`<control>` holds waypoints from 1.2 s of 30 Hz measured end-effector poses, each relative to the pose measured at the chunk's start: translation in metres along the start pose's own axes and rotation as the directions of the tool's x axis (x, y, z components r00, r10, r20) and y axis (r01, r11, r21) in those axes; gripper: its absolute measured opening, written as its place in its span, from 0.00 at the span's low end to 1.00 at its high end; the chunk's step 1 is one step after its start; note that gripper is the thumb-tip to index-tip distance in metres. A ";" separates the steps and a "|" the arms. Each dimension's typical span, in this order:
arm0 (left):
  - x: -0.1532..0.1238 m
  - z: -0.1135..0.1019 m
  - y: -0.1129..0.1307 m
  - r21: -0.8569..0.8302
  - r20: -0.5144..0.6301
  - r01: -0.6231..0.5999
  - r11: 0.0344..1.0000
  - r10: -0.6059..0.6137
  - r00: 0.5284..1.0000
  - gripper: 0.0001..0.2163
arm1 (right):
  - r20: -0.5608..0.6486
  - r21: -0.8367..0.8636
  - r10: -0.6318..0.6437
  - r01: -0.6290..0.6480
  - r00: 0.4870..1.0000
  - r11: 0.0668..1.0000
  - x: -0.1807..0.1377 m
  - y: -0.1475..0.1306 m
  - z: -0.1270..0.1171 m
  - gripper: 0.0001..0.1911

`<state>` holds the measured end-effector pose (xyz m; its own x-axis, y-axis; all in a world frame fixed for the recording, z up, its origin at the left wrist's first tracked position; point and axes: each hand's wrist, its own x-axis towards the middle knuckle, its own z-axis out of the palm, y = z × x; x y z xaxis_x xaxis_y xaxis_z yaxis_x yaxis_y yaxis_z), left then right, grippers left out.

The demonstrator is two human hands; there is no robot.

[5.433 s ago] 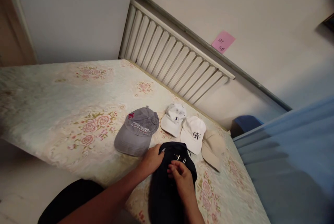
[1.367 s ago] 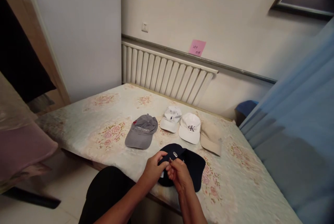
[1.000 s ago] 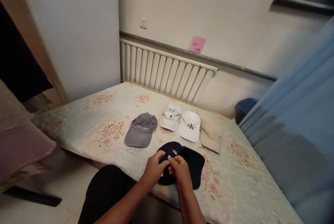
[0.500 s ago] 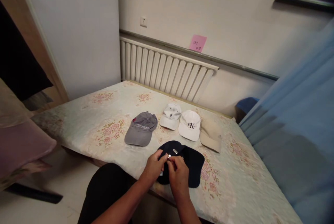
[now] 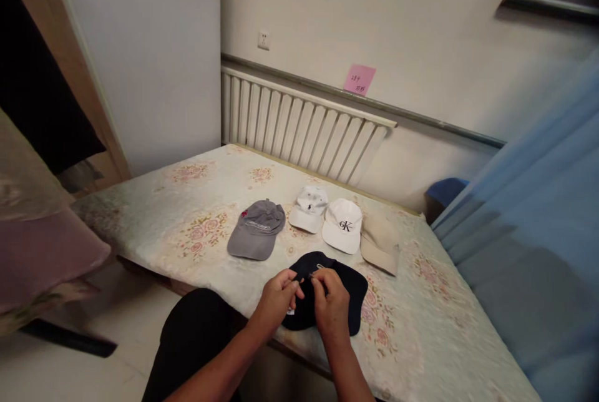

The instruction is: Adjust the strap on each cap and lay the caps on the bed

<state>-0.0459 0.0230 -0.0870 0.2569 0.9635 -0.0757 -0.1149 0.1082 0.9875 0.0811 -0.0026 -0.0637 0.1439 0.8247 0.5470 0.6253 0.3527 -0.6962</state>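
A dark navy or black cap [image 5: 358,296] lies near the front edge of the bed, its brim pointing right. Both my hands are over its crown side, where a small metal buckle [image 5: 321,266] shows. Thumb and forefinger of my right hand [image 5: 332,299] pinch what looks like the end of the cap's thin strap. My left hand [image 5: 278,296] is beside it with thumb and forefinger pressed together; what they hold, if anything, is too small to tell. A narrow gap separates the two hands' fingertips.
Behind the dark cap lie a grey cap [image 5: 258,230], a white cap [image 5: 309,210], a white cap with CK-like letters [image 5: 342,225] and a beige cap [image 5: 380,245]. A radiator [image 5: 299,127] stands behind the bed [image 5: 154,202]; a blue curtain [image 5: 528,221] hangs at right.
My fingertips, together over a shiny bit before, have drawn apart. My right hand has moved slightly right and up, nearer the buckle. The view has shifted slightly.
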 end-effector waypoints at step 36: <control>-0.009 0.017 -0.016 0.032 -0.082 0.177 0.984 -0.174 0.981 0.11 | 0.206 0.478 0.621 -0.632 0.756 0.610 0.006 0.026 0.015 0.07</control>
<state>-0.0303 0.0083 -0.0999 0.1933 0.9468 -0.2572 -0.0365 0.2690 0.9625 0.0869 0.0180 -0.0856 0.3394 0.9336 -0.1146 -0.0760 -0.0942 -0.9927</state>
